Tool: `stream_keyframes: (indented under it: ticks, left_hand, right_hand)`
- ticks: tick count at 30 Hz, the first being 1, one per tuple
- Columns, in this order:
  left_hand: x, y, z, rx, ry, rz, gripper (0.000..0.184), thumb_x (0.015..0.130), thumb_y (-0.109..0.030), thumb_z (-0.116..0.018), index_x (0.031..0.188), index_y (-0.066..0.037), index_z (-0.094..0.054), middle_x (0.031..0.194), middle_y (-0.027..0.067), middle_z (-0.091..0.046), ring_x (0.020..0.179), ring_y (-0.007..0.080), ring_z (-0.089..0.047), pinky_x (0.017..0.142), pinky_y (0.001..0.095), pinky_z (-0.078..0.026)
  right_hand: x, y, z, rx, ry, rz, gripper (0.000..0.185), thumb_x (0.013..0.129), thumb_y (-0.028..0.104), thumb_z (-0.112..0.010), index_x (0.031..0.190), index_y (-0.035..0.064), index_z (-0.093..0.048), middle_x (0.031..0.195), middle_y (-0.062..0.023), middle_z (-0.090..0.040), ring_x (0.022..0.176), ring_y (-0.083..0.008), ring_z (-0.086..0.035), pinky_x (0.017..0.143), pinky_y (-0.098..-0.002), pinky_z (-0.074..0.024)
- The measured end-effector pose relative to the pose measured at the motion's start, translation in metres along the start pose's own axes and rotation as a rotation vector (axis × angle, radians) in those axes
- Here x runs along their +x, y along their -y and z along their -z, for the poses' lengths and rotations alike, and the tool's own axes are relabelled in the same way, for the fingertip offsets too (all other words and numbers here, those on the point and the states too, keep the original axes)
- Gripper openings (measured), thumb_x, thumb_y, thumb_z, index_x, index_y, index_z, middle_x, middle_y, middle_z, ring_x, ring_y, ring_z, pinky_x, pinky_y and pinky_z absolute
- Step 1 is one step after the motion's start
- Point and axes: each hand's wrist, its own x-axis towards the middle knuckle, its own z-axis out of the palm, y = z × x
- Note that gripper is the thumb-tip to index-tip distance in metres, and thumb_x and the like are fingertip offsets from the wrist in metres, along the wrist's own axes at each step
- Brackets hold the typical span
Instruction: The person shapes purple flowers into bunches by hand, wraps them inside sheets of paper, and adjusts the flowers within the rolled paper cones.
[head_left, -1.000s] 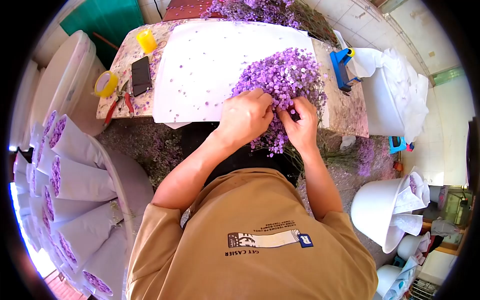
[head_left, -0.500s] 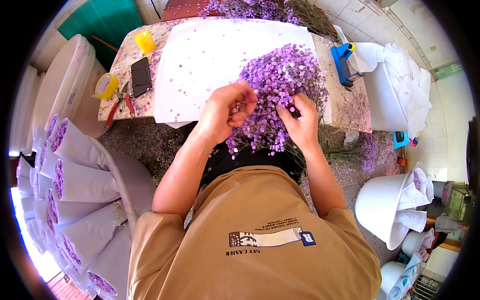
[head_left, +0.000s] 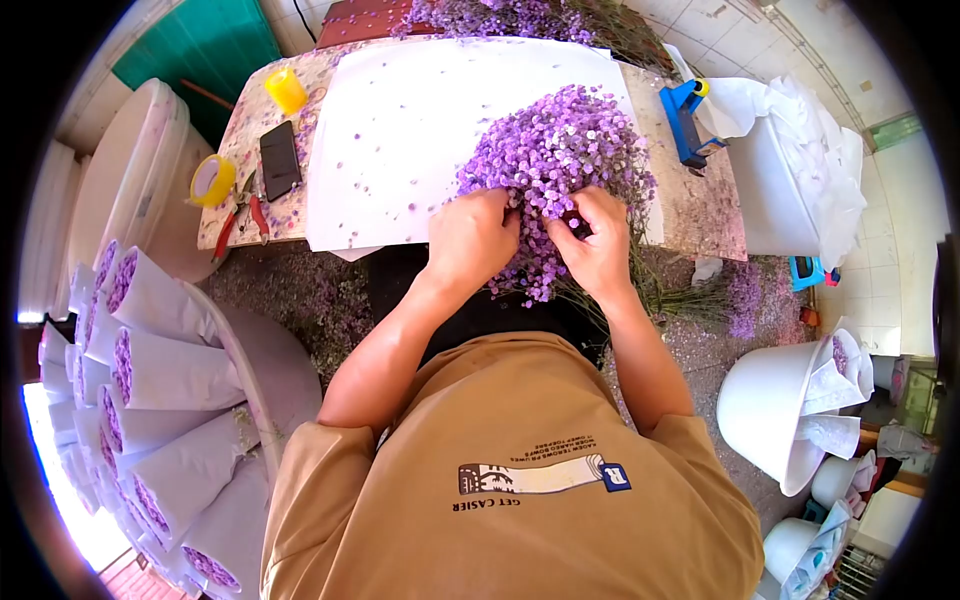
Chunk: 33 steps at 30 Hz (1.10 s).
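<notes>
A full bunch of small purple flowers, looking like baby's breath [head_left: 560,140], rests at the front edge of the table with its heads on white paper [head_left: 385,150]. My left hand [head_left: 472,238] is closed at the bunch's left side, its curled fingertips partly hidden among the blooms. On the other side, my right hand [head_left: 597,245] pinches flower sprigs between thumb and fingers. Thin green stems trail out to the right, below my right wrist.
On the table's left lie a phone [head_left: 281,160], red-handled pliers [head_left: 243,212] and yellow tape rolls [head_left: 212,181]. A blue tape dispenser [head_left: 690,122] stands at the right. Paper-wrapped bunches [head_left: 175,370] fill a tub at my left; a white bucket [head_left: 765,410] is at right.
My left hand, raised before with a small pale bit at its fingertips, has come down against the flowers and turned knuckles up. My right hand has stayed nearly in place.
</notes>
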Motion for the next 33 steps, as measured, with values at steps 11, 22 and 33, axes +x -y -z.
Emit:
stream_keyframes:
  ticks: [11, 22, 33]
  left_hand:
    - [-0.006, 0.02, 0.026, -0.811, 0.152, 0.211, 0.02, 0.091, -0.009, -0.065, 0.107, 0.002, -0.068, 0.078, -0.001, -0.058, 0.062, 0.0085, -0.048, 0.058, 0.0251, -0.04]
    - [0.005, 0.013, 0.008, -0.235, -0.101, -0.082, 0.019, 0.091, -0.017, -0.073, 0.102, -0.002, -0.068, 0.091, 0.0168, -0.071, 0.075, 0.033, -0.069, 0.069, 0.0433, -0.055]
    - [0.005, 0.008, 0.042, -1.059, 0.285, 0.385, 0.014, 0.094, -0.011, -0.063, 0.103, 0.0, -0.068, 0.076, 0.0, -0.056, 0.06, 0.0073, -0.043, 0.053, 0.0253, -0.033]
  right_hand:
    - [-0.001, 0.0, -0.001, 0.039, 0.014, -0.053, 0.018, 0.076, 0.007, -0.08, 0.088, 0.0045, -0.067, 0.084, -0.0088, -0.062, 0.084, -0.0314, -0.06, 0.081, -0.0411, -0.0425]
    - [-0.002, -0.001, -0.001, 0.018, 0.026, -0.026, 0.019, 0.075, 0.003, -0.08, 0.09, 0.0035, -0.068, 0.084, -0.0093, -0.063, 0.081, -0.0313, -0.061, 0.078, -0.0406, -0.0447]
    - [-0.006, -0.003, -0.005, 0.053, 0.032, -0.084, 0.023, 0.075, 0.012, -0.081, 0.085, 0.0041, -0.062, 0.084, -0.0087, -0.058, 0.085, -0.0312, -0.058, 0.085, -0.0422, -0.0397]
